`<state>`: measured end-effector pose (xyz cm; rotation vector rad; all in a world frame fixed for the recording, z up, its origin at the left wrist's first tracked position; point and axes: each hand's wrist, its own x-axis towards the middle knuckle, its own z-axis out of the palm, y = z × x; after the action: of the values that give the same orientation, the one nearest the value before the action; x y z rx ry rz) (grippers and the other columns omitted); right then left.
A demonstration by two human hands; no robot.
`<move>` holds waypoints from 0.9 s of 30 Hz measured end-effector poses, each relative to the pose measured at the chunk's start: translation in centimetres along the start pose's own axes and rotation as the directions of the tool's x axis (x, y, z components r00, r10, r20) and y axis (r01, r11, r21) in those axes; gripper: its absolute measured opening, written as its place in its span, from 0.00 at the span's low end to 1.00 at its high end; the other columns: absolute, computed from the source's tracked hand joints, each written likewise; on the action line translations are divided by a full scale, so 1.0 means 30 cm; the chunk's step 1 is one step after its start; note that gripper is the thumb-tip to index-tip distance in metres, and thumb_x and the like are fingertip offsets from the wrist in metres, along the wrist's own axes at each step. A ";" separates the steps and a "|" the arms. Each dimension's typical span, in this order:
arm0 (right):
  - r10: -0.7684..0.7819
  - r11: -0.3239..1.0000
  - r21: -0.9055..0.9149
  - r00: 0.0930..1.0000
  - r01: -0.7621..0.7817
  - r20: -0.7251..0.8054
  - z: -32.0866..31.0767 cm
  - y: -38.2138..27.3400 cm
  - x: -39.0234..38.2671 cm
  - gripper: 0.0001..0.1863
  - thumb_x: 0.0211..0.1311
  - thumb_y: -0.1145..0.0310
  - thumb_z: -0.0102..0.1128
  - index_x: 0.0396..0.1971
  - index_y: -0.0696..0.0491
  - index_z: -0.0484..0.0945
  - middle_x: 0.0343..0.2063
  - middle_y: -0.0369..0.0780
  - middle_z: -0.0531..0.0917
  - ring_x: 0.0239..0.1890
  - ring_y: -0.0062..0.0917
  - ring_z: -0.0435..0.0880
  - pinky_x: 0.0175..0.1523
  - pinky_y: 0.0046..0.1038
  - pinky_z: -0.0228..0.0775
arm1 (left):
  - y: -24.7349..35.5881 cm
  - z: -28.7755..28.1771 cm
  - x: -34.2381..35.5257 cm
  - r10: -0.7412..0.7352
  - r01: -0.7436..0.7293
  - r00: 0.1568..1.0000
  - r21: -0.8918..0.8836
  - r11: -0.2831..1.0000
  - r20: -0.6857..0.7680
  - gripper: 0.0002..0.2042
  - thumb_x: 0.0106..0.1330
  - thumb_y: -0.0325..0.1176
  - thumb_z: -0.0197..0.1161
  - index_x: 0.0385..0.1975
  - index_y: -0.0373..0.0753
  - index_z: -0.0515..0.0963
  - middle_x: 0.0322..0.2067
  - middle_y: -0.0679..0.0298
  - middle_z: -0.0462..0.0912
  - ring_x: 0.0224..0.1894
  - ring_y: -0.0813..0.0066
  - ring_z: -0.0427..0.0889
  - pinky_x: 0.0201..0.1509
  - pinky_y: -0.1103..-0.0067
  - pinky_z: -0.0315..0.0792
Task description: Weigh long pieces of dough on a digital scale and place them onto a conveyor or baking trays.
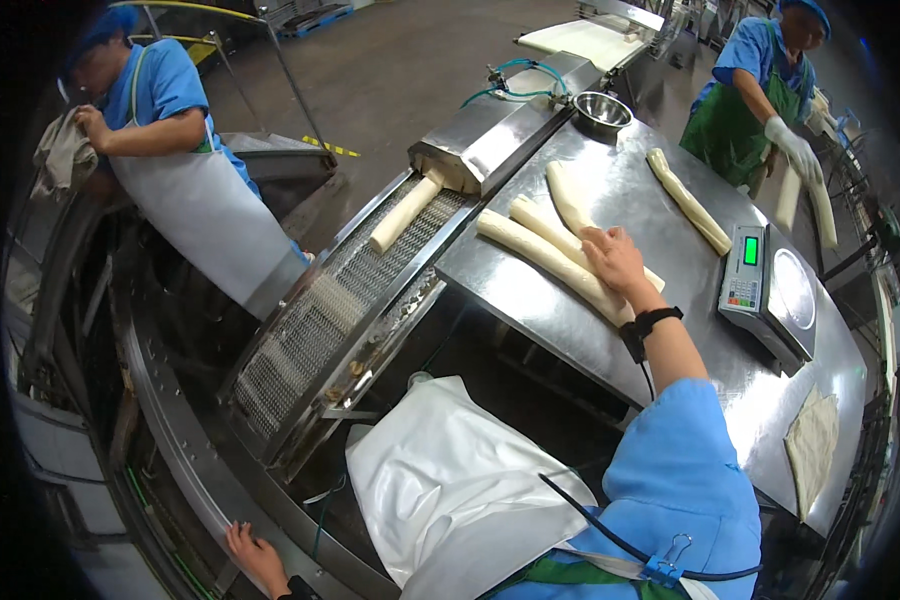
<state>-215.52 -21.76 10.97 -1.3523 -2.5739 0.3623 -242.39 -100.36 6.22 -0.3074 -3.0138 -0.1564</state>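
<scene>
Down at the lower left, the left hand [255, 553] rests with fingers spread, palm flat on the curved steel machine rim [185, 470], gripping nothing. Further right, a dough log [402, 213] rides the mesh conveyor [310, 320]. On the steel tabletop [530, 300], the right hand [615, 258] lies open-fingered, pressing on long dough rolls [545, 255], beside a digital scale [765, 290].

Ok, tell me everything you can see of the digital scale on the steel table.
The digital scale is a compact grey unit with a round, bare metal weighing pan at its far-right side and a sloped front panel carrying a lit green display above a keypad. It sits flat on the stainless steel table, near its right edge. Nothing touches it; the right hand rests on dough rolls to its left.
</scene>
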 end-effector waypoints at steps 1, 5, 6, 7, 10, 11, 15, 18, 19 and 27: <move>0.006 0.988 0.155 1.000 -0.010 0.026 0.000 0.032 0.023 0.27 0.58 0.47 0.58 0.58 0.37 0.73 0.59 0.51 0.68 0.56 0.45 0.73 0.60 0.39 0.66 | 0.006 -0.007 -0.003 0.008 -0.008 0.999 -0.008 1.000 -0.043 0.16 0.53 0.16 0.54 0.43 0.29 0.75 0.58 0.49 0.70 0.67 0.51 0.62 0.71 0.62 0.56; 0.339 0.727 0.548 0.911 -0.413 0.236 -0.045 0.142 0.093 0.23 0.56 0.60 0.57 0.54 0.46 0.74 0.41 0.44 0.78 0.45 0.33 0.79 0.49 0.35 0.71 | 0.256 -0.263 -0.023 0.168 -0.189 0.979 0.202 0.961 0.115 0.17 0.66 0.30 0.55 0.52 0.33 0.77 0.57 0.46 0.73 0.60 0.46 0.69 0.67 0.60 0.60; 0.346 0.609 0.662 0.897 -0.437 0.274 -0.042 0.265 0.141 0.22 0.54 0.62 0.55 0.50 0.51 0.76 0.37 0.43 0.79 0.38 0.30 0.80 0.43 0.34 0.73 | 0.264 -0.260 -0.031 0.177 -0.188 0.980 0.127 0.974 0.092 0.17 0.65 0.29 0.54 0.52 0.32 0.77 0.57 0.47 0.73 0.60 0.47 0.69 0.67 0.60 0.60; 0.387 0.422 0.612 0.744 -0.669 0.545 -0.084 0.303 0.164 0.20 0.55 0.63 0.54 0.47 0.55 0.78 0.40 0.45 0.80 0.40 0.32 0.81 0.45 0.36 0.74 | 0.273 -0.276 -0.047 0.169 -0.175 0.983 0.070 0.982 0.075 0.17 0.64 0.28 0.54 0.52 0.32 0.77 0.57 0.48 0.73 0.60 0.47 0.69 0.67 0.61 0.60; 0.512 0.777 0.202 0.785 -0.596 0.348 -0.099 0.357 0.208 0.20 0.57 0.60 0.56 0.47 0.56 0.78 0.43 0.48 0.80 0.46 0.36 0.80 0.51 0.39 0.72 | 0.321 -0.304 -0.072 0.060 -0.065 0.991 0.040 0.997 0.116 0.18 0.64 0.25 0.52 0.54 0.32 0.76 0.59 0.49 0.72 0.62 0.50 0.67 0.68 0.62 0.59; 0.412 0.908 0.056 0.909 -0.415 0.058 -0.074 0.350 0.194 0.22 0.59 0.57 0.56 0.49 0.56 0.77 0.44 0.50 0.79 0.47 0.40 0.80 0.52 0.41 0.73 | 0.322 -0.309 -0.083 0.000 0.003 0.987 -0.020 1.000 0.163 0.18 0.65 0.24 0.52 0.54 0.32 0.76 0.60 0.49 0.72 0.62 0.50 0.67 0.68 0.62 0.59; 0.144 0.965 -0.181 0.963 -0.188 -0.230 -0.025 0.264 0.179 0.29 0.59 0.51 0.59 0.56 0.52 0.73 0.44 0.50 0.78 0.49 0.43 0.79 0.55 0.43 0.72 | 0.422 -0.350 -0.078 -0.007 0.010 0.990 -0.019 1.000 0.144 0.18 0.64 0.24 0.51 0.54 0.32 0.76 0.59 0.49 0.73 0.62 0.50 0.68 0.68 0.64 0.59; 0.195 0.972 -0.123 0.980 -0.198 -0.037 -0.031 0.219 0.240 0.31 0.56 0.54 0.61 0.58 0.51 0.70 0.47 0.52 0.79 0.50 0.43 0.79 0.57 0.40 0.71 | 0.390 -0.264 -0.004 0.010 0.003 0.994 -0.122 0.993 0.112 0.17 0.63 0.23 0.52 0.52 0.31 0.78 0.56 0.47 0.75 0.60 0.48 0.70 0.67 0.64 0.61; 0.181 0.983 -0.020 0.976 -0.180 0.122 -0.016 0.196 0.262 0.30 0.55 0.55 0.61 0.58 0.51 0.71 0.47 0.52 0.80 0.50 0.43 0.79 0.57 0.39 0.71 | 0.332 -0.196 0.026 0.089 -0.085 0.996 -0.133 0.987 0.023 0.16 0.64 0.24 0.53 0.51 0.31 0.78 0.55 0.47 0.76 0.59 0.48 0.71 0.66 0.63 0.62; -0.104 0.989 -0.023 0.790 0.147 0.605 -0.107 -0.111 0.106 0.54 0.48 0.42 0.66 0.70 0.52 0.50 0.66 0.61 0.57 0.64 0.55 0.64 0.64 0.54 0.60 | 0.676 -0.162 0.274 0.388 -0.363 0.920 -0.246 0.899 0.061 0.16 0.65 0.28 0.58 0.52 0.33 0.77 0.54 0.45 0.76 0.58 0.48 0.72 0.63 0.62 0.64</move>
<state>-218.92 -20.59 15.27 -1.2171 -3.1965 0.8042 -245.74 -79.55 13.86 -0.9401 -2.9671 -0.4684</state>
